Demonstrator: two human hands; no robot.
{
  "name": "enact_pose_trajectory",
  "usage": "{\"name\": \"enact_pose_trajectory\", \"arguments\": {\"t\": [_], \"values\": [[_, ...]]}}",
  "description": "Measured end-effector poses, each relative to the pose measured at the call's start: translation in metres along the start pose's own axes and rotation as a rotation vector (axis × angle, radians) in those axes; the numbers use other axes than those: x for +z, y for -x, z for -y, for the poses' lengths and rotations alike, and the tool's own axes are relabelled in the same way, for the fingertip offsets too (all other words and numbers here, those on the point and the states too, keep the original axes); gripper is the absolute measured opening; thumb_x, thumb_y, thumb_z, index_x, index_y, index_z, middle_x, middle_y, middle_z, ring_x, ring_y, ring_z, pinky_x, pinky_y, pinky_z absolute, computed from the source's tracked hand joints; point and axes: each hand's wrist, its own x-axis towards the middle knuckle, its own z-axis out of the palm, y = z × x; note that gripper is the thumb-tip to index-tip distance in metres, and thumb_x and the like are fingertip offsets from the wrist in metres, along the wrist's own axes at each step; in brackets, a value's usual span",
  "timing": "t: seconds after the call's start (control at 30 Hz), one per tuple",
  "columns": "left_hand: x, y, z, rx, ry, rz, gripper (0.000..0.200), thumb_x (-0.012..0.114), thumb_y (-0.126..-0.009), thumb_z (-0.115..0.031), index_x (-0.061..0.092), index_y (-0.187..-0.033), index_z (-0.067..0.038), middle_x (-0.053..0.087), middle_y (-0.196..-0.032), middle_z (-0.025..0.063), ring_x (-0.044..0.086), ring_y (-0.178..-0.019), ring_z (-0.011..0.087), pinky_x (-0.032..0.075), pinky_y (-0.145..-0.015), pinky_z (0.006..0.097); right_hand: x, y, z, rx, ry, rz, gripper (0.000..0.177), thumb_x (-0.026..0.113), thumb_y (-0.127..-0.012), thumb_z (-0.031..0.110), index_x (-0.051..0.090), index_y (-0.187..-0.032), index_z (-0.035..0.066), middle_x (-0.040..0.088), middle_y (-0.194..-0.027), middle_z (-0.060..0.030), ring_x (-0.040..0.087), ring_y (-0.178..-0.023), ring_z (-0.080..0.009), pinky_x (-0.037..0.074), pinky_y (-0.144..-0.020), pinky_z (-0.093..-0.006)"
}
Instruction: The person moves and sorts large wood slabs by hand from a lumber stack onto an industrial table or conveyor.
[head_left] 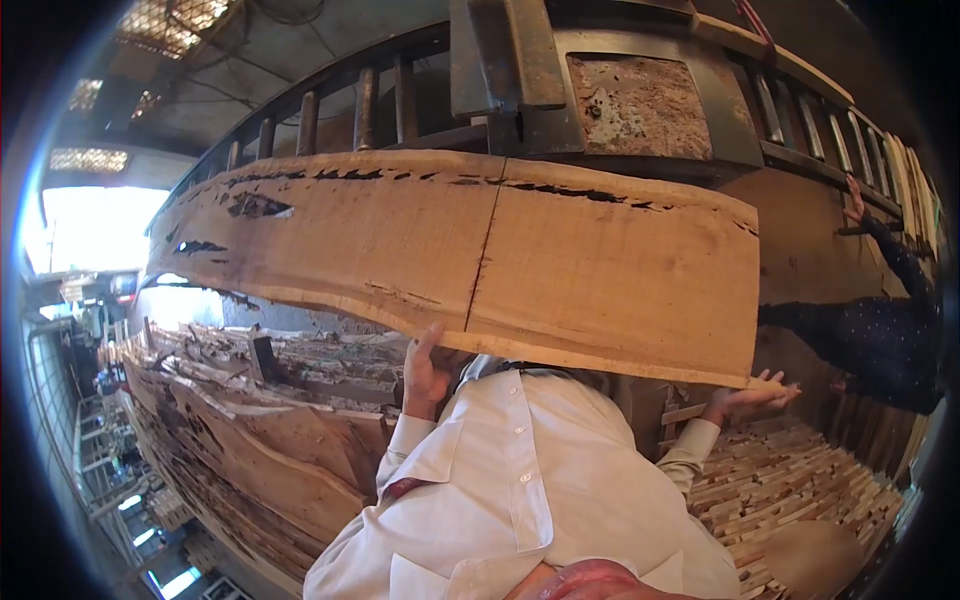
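A long wooden slab (610, 270) with wavy natural edges stretches across the view in front of my body. Cracks and dark holes run along its far side, and a thin dark line crosses its middle. My left hand (427, 374) grips the near edge, its thumb up against the wood and its other fingers partly hidden below. At the near right corner, my right hand (750, 396) holds the slab from beneath, palm up, with fingertips reaching past the end.
Behind the slab stands a metal machine (745, 110) with a sawdust-covered panel, flanked by roller racks (365, 110). Rough slabs (250, 440) are piled at left, stacked wood strips (740, 490) at right. A person in dark dotted clothing (860, 340) reaches toward the right rack.
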Motion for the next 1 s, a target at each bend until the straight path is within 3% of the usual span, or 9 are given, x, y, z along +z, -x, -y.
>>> {"name": "enact_pose_trajectory", "arguments": {"t": [0.43,0.5,0.63,1.0], "values": [[0.061,0.063,-0.029,0.097,-0.115,-0.020,0.041,0.064,-0.099,-0.023,0.056,-0.132,0.001,0.070,-0.122,0.0164,0.072,-0.105,0.0297,0.064,-0.086,0.0434,0.042,0.056,-0.043,0.746,-0.489,0.171,0.072,0.039,-0.106,0.056,0.030,-0.153,0.003,0.028,-0.161,-0.0201,0.045,-0.140,-0.0372,0.039,-0.116,-0.0519],[0.074,0.067,-0.029,0.111,-0.142,-0.040,0.038,0.064,-0.099,-0.024,0.061,-0.128,0.000,0.071,-0.121,0.0147,0.072,-0.106,0.0276,0.063,-0.086,0.0427,0.048,0.061,-0.046,0.796,-0.518,0.196,0.072,0.039,-0.106,0.056,0.031,-0.153,0.003,0.028,-0.161,-0.0200,0.045,-0.140,-0.0373,0.039,-0.116,-0.0520],[0.067,0.064,-0.017,0.090,-0.064,0.104,0.036,0.064,-0.098,-0.019,0.063,-0.126,0.004,0.072,-0.118,0.0176,0.073,-0.104,0.0299,0.062,-0.090,0.0452,0.066,0.062,-0.058,0.873,-0.604,0.309,0.072,0.040,-0.106,0.056,0.032,-0.152,0.003,0.029,-0.160,-0.0199,0.045,-0.140,-0.0374,0.039,-0.116,-0.0523],[0.090,0.073,0.010,0.121,0.031,0.003,0.044,0.073,-0.089,-0.015,0.062,-0.124,0.009,0.073,-0.113,0.0179,0.074,-0.099,0.0298,0.061,-0.089,0.0400,0.093,-0.002,-0.080,0.865,-0.622,0.446,0.072,0.043,-0.104,0.056,0.035,-0.151,0.002,0.032,-0.160,-0.0197,0.045,-0.140,-0.0378,0.038,-0.116,-0.0531]]}}
